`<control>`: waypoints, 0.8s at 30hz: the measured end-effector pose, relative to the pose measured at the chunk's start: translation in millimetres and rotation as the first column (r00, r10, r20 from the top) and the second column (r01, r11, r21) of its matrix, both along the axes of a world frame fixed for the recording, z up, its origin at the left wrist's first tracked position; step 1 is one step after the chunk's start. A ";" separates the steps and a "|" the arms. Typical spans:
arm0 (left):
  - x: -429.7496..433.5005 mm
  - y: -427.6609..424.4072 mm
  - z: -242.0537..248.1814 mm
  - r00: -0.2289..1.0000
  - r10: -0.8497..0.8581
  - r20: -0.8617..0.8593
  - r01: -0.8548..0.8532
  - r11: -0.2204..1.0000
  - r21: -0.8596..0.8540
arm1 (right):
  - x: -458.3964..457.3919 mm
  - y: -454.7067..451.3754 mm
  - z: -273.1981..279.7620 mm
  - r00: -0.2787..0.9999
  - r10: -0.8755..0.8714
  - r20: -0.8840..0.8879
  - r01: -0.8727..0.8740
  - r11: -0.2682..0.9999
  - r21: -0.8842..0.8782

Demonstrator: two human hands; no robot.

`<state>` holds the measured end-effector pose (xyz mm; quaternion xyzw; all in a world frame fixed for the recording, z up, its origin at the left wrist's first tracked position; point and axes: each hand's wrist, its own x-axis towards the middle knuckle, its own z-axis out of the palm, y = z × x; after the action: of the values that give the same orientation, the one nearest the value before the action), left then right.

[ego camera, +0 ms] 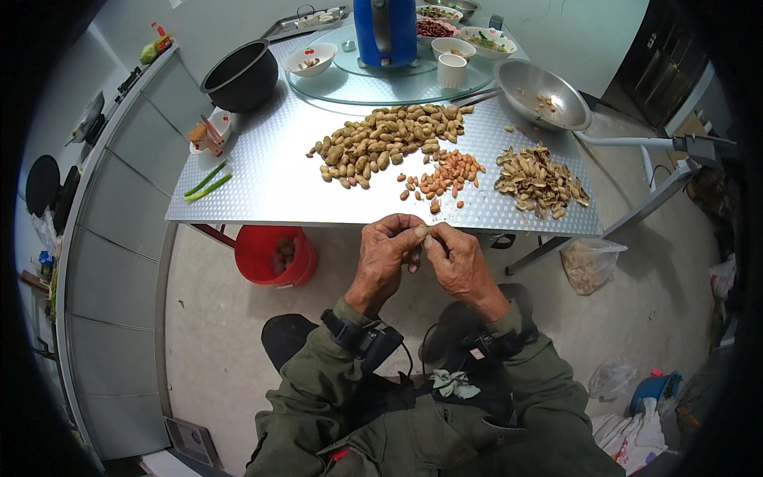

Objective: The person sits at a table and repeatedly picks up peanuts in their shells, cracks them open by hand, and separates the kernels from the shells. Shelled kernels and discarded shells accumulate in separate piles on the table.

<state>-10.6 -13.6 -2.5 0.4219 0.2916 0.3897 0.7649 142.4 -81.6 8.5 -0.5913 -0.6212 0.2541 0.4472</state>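
Note:
My left hand point(387, 250) and my right hand point(459, 256) meet at the thumbs and fingertips by the table's front edge. They pinch a small thing that looks like a peanut, almost wholly covered by the fingers. Beyond them on the metal table point(256, 197) lie reddish shelled peanut kernels point(450, 170). A larger heap of unshelled peanuts point(381, 140) spreads behind and to the left of the kernels. To the right is a pile of broken, empty peanut shells point(539, 179).
A steel bowl point(536, 95) tilts at the right, with a few kernels inside. Behind stands a blue jug point(384, 36) on a glass turntable point(334, 86) among dishes. A black pot point(241, 74) and green stalks point(207, 182) are left. Under the table sits a red bucket point(247, 256).

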 end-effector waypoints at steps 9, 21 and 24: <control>20.4 -2.2 -3.1 0.978 0.138 0.158 -0.111 0.980 -0.167 | -4.9 9.9 -10.0 0.955 -0.052 -0.292 0.051 0.999 -0.011; 31.2 6.3 -14.8 0.968 0.204 0.147 -0.175 0.966 -0.188 | 1.4 28.0 -20.4 0.673 -0.232 -0.702 0.078 0.966 -0.244; 36.6 19.5 -13.6 0.975 0.217 0.051 -0.208 0.966 -0.151 | 11.3 46.0 -25.3 0.790 -0.280 -0.546 0.190 0.958 -0.216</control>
<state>26.1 5.9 -16.1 0.3181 0.3367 0.4613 0.7567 153.6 -35.5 -16.8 -0.5925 -0.3593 0.4075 0.5948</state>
